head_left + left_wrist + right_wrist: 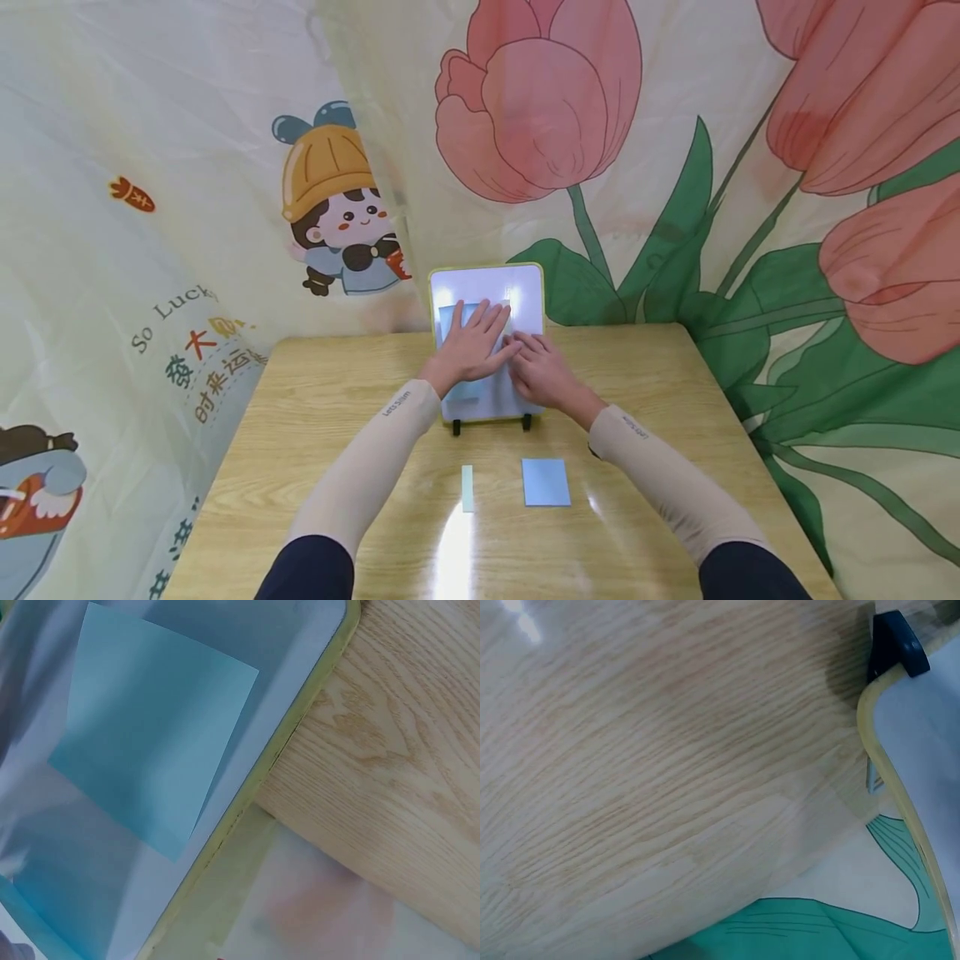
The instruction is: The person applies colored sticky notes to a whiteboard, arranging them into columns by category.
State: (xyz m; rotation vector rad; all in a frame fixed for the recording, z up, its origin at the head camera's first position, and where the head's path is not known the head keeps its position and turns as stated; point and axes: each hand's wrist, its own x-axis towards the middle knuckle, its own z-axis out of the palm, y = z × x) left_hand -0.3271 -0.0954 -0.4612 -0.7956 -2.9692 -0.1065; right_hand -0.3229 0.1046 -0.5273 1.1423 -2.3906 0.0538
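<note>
Strip and square lie on the table in front of the board. Black feet hold the board's lower edge. The right hand is at the board's right half, fingers bent; whether they pinch anything, one cannot tell. The left hand lies over the board's middle, fingers spread, partly covering an upper note and a lower note on the board's left side. A printed curtain hangs behind the board.

The step looks like pressing; even, light pressure outward from the middle should serve best, without tipping the board.

The left-wrist view shows the lower note whole, one edge seemingly off the board; the right-wrist view adds a thin prop behind the board.
</note>
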